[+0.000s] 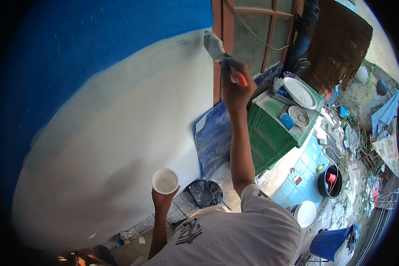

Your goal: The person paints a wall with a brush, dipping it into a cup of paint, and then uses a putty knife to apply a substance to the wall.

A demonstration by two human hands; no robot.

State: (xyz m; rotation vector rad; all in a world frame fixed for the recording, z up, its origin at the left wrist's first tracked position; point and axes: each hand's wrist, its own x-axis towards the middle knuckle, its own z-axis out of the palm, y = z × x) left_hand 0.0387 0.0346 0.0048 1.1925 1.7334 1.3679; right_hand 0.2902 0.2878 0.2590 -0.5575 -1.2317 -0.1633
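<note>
My right hand (237,91) is wrapped round the handle of a paintbrush (214,46), part of it dark and part orange-red. Its paint-covered bristles are at the wall, close beside the brown window frame (217,80) and near the border between the blue and white paint. Lower down, my left hand (162,202) grips a white plastic cup (165,181) from below, with its round opening facing me. Pale paint shows inside the cup. The wall (119,128) has a broad white area under a deep blue upper part (133,31), with greyish streaks along the border.
A blue-smeared sheet (215,139) leans below the window. Right of it, a green cabinet (270,133) carries lids and tins. A black plastic bag (205,193) lies on the floor. Further right are a white bucket (305,214), a black tub (330,191) and a blue bin (331,244).
</note>
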